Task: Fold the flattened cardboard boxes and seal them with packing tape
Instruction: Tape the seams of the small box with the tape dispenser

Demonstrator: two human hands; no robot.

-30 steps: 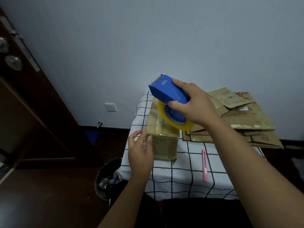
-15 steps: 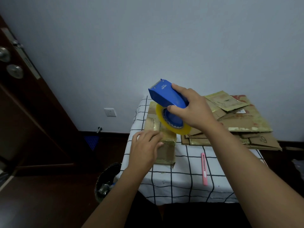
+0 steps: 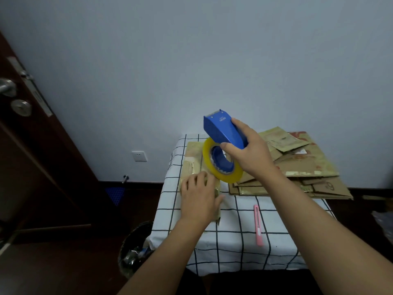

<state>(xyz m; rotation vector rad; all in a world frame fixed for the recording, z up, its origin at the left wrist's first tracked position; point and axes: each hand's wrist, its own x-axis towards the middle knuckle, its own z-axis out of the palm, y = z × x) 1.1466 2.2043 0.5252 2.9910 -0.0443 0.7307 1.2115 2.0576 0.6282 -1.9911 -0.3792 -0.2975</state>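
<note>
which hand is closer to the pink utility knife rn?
Left, narrowly. The left hand lies flat on the folded box, just left of the pink utility knife. The right hand is raised above and behind it, holding the tape dispenser.

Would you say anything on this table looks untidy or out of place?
Mildly: the flattened cardboard stack is fanned unevenly and overhangs the table's right edge. Otherwise nothing stands out.
</note>
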